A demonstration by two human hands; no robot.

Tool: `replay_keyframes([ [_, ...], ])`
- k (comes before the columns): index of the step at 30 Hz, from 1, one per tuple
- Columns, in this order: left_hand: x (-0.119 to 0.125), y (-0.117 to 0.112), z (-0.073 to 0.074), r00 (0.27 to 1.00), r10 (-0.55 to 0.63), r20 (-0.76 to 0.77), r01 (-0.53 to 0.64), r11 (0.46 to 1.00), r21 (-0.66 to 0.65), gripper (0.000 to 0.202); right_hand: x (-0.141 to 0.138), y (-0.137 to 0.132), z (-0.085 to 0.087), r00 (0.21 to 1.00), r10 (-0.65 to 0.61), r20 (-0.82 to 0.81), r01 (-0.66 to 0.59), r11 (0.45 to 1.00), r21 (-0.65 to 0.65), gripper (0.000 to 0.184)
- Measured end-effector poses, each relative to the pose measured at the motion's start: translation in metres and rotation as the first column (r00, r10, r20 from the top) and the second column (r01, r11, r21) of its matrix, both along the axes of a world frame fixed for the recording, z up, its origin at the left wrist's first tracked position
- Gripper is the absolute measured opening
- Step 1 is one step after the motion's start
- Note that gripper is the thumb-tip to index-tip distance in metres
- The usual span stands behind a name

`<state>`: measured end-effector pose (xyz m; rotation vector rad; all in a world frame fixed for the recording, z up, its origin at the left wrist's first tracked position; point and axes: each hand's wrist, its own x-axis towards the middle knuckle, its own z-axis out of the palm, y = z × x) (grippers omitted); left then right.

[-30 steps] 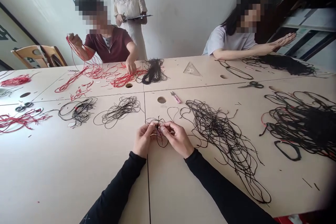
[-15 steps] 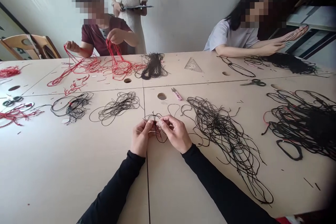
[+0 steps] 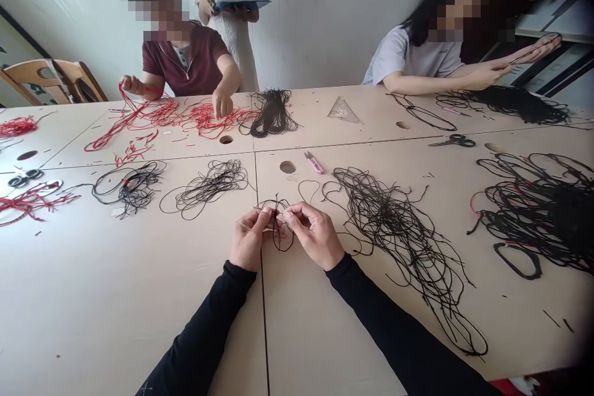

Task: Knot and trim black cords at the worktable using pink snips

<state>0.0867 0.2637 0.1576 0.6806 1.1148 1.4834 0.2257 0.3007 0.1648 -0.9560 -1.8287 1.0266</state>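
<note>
Left hand point(image 3: 248, 238), right hand point(image 3: 314, 235), apparently pinching

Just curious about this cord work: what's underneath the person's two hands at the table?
Below the left hand and right hand, a small loop of black cord droops toward the pale table. Where the hands pinch it, the cord is covered, so any knot or crossing there cannot be seen.
</note>
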Motion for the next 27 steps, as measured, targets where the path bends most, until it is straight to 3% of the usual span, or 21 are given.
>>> replay_keyframes([
  [6, 0.002, -0.001, 0.005, 0.999, -0.039, 0.002, 0.039, 0.999, -0.002, 0.029, 0.001, 0.001, -0.003, 0.999, 0.016, -0.039, -0.019, 0.998, -0.065, 0.024],
  [12, 0.002, 0.001, 0.002, 1.000, 0.007, -0.002, -0.007, 1.000, -0.002, 0.031, 0.000, -0.001, 0.000, 1.000, 0.008, -0.002, -0.008, 1.000, 0.019, 0.023],
  [17, 0.001, -0.001, 0.003, 0.998, -0.044, 0.053, 0.044, 0.999, -0.011, 0.035, 0.001, -0.002, 0.002, 1.000, -0.009, -0.015, 0.009, 1.000, -0.023, 0.024],
  [21, 0.003, 0.001, 0.002, 1.000, -0.026, -0.003, 0.026, 1.000, 0.000, 0.032, 0.003, -0.001, 0.000, 1.000, -0.019, 0.003, 0.020, 0.999, -0.036, 0.024],
  [25, 0.008, 0.004, -0.007, 1.000, 0.022, -0.013, -0.022, 0.999, 0.023, 0.032, 0.005, -0.001, -0.002, 0.973, -0.210, 0.091, 0.201, 0.974, 0.100, 0.024],
  [27, 0.010, 0.003, -0.013, 0.998, 0.048, -0.050, -0.046, 0.998, 0.035, 0.029, 0.005, -0.002, 0.000, 0.928, -0.361, 0.087, 0.323, 0.901, 0.290, 0.023],
])
